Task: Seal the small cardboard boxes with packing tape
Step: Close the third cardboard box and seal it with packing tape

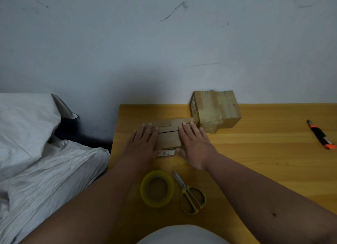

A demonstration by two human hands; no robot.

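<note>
A small flat cardboard box lies on the wooden table, its top flaps folded down with a dark seam across the middle. My left hand presses flat on the box's left end, fingers straight. My right hand presses flat on its right end. A white label shows on the box's near side between my thumbs. A roll of clear yellowish packing tape lies flat on the table just in front of me, untouched.
Yellow-handled scissors lie right of the tape roll. Two taped cardboard boxes stand against the wall behind my right hand. An orange and black utility knife lies at the far right. White bedding lies left of the table.
</note>
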